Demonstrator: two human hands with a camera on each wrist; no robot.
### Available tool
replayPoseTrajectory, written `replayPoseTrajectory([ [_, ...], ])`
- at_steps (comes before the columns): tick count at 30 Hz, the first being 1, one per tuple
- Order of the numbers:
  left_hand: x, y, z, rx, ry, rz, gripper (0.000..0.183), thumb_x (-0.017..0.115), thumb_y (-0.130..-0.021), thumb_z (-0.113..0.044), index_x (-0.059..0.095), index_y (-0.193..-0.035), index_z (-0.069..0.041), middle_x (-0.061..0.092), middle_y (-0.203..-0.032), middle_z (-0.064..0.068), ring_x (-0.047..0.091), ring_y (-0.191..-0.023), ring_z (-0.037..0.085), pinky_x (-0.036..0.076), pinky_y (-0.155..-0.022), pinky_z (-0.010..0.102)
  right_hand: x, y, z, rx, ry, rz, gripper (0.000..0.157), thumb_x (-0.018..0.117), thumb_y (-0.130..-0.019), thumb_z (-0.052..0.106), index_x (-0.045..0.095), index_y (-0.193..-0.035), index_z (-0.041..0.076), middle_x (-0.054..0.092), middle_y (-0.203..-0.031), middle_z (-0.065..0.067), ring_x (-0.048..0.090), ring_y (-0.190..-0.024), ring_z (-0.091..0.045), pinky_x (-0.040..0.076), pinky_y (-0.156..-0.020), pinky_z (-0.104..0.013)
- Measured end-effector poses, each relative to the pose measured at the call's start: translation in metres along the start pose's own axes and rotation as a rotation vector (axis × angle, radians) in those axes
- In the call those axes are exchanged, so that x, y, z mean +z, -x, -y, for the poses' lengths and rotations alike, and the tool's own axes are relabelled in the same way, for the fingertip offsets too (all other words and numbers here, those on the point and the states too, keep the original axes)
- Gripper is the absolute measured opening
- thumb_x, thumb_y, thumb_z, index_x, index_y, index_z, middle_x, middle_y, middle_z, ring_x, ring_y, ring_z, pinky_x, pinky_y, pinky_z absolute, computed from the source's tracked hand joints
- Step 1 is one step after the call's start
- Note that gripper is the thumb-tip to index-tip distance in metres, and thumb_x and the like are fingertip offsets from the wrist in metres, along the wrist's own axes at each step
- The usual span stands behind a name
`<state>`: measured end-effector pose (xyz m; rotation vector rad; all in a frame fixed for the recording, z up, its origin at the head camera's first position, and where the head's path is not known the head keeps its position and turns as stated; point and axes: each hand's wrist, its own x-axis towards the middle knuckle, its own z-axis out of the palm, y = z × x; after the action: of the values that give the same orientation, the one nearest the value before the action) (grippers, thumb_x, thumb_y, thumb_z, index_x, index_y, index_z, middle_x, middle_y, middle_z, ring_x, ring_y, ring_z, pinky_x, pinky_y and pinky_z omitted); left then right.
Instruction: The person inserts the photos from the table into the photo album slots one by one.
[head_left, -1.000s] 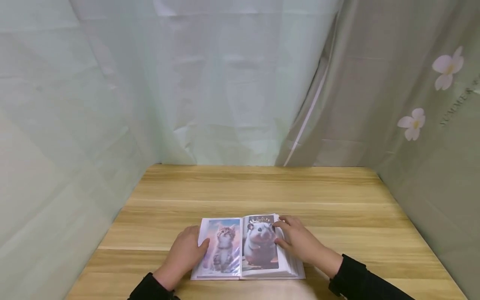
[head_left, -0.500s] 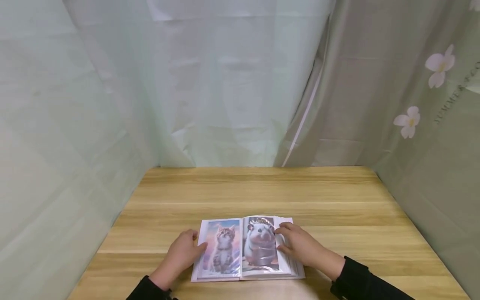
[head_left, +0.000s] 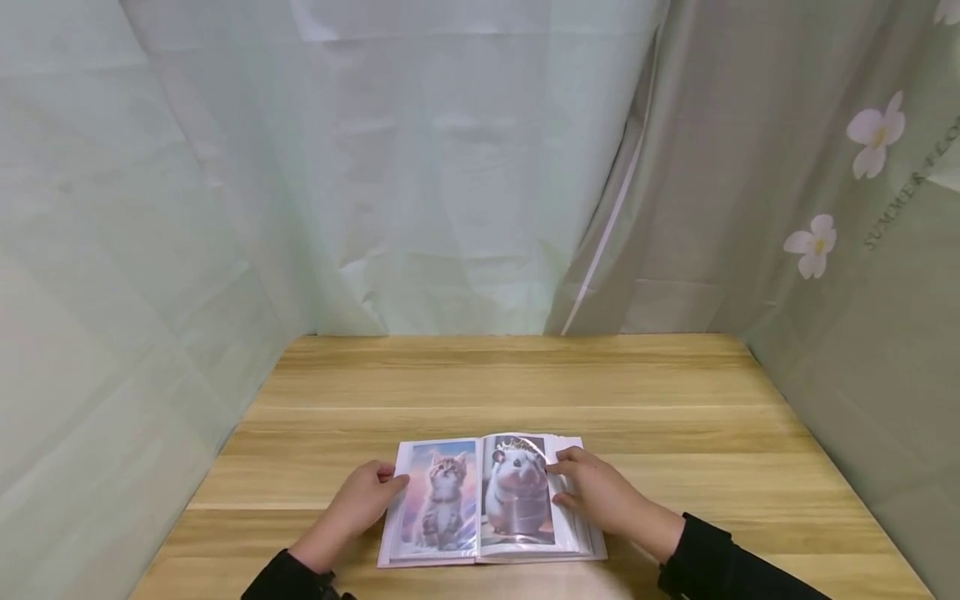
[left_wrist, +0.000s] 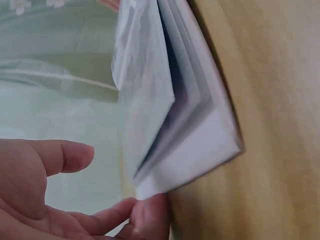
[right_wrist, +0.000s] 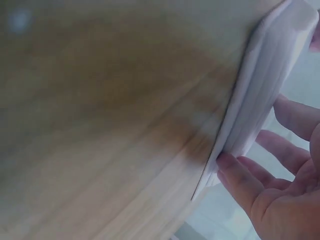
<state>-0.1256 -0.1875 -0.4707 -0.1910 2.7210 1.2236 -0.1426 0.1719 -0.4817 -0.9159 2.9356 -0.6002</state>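
A photo album lies spread on the table, with a kitten picture on its left page and a crowned hamster picture on its right. At the left edge is my left hand; its fingertips touch the cover's edge. In the left wrist view the thumb stands apart from the pages. My right hand holds the right-hand pages at their outer edge. In the right wrist view its fingertips reach the lower cover and the thumb meets the upper page edges.
The wooden table stretches beyond the album. Pale green curtains hang behind it and along both sides, with white flowers printed on the right one. Dark sleeves cover both forearms.
The left hand has shifted slightly left and down. Across the hamster page the glare has changed, and more of the album's back right corner shows. The right hand stays nearly still.
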Motion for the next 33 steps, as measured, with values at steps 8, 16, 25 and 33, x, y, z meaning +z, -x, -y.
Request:
replayPoseTrajectory([
  [8,0.001,-0.008,0.012,-0.068,0.305,0.046,0.041,0.066,-0.091,-0.007,0.056,-0.119,0.021,0.068,-0.101,0.019,0.064,-0.089,0.022,0.055,-0.076,0.034,-0.007,-0.003,0.004,0.039,-0.047,0.026,0.040,0.082,-0.083,0.015,0.072,-0.118,0.001,0.061,-0.124,-0.021,0.063,-0.110,-0.038,0.052,-0.094,-0.050],
  [16,-0.005,0.003,-0.018,0.067,0.434,0.145,0.055,0.067,-0.089,0.001,0.044,-0.135,0.018,0.065,-0.117,0.025,0.067,-0.096,0.027,0.058,-0.075,0.037,-0.009,-0.004,0.002,0.031,-0.044,0.038,0.040,0.083,-0.081,0.017,0.072,-0.117,0.004,0.062,-0.126,-0.022,0.062,-0.113,-0.039,0.051,-0.096,-0.051],
  [25,0.024,0.030,-0.086,0.310,0.401,0.210,0.074,0.057,-0.079,0.009,0.029,-0.147,0.017,0.052,-0.134,0.035,0.056,-0.121,0.042,0.054,-0.093,0.043,-0.015,-0.011,-0.012,0.013,-0.144,0.055,0.044,0.082,-0.082,0.021,0.068,-0.119,0.001,0.064,-0.121,-0.015,0.064,-0.106,-0.032,0.055,-0.090,-0.046],
  [33,0.075,0.038,-0.123,0.338,0.167,0.151,0.094,0.067,-0.078,-0.007,0.015,-0.154,0.013,0.028,-0.154,0.036,0.036,-0.139,0.046,0.033,-0.111,0.059,-0.025,-0.020,-0.028,0.162,-0.349,0.030,0.035,0.075,-0.091,0.023,0.069,-0.120,0.004,0.064,-0.124,-0.016,0.062,-0.111,-0.036,0.054,-0.090,-0.051],
])
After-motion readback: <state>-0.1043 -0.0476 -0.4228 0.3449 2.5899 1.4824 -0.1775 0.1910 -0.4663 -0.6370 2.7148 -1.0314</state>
